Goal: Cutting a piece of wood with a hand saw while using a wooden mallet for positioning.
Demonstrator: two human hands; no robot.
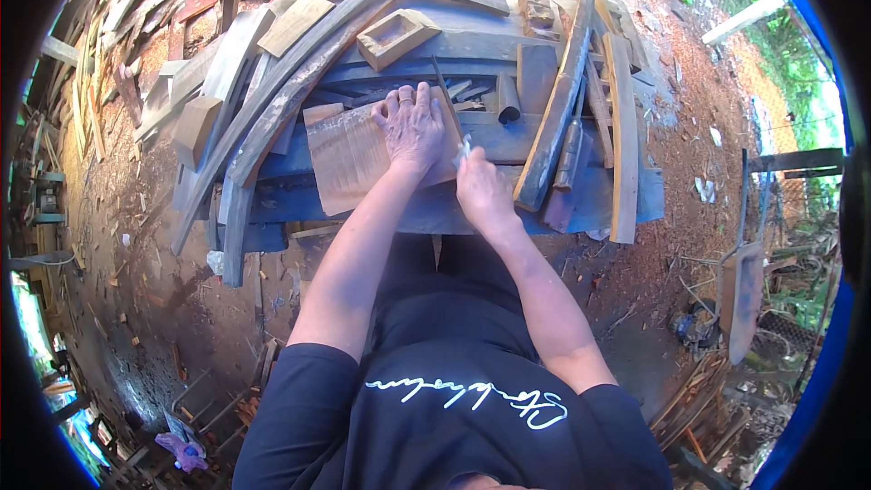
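My left hand (413, 127) lies flat on a brown wooden board (349, 159), fingers stretched out and a ring on one of them. The board rests at a slant on the dark workbench (390, 212). Closed at the board's right edge, my right hand (484, 189) grips a long, thin, dark tool (445, 82) with a whitish piece near the grip. Its narrow length runs away from me along that edge; whether it is a saw or a file I cannot tell. The handle is hidden inside my fist.
Long curved wooden strips (299, 82) cross the bench's left side. A hollow wooden block (396, 38) sits farther back, near a short dark tube (508, 98). Right of my hands lie a long beam (561, 95), a wooden-handled tool (569, 154) and another strip (622, 141). Scrap wood (136, 0) is piled far left.
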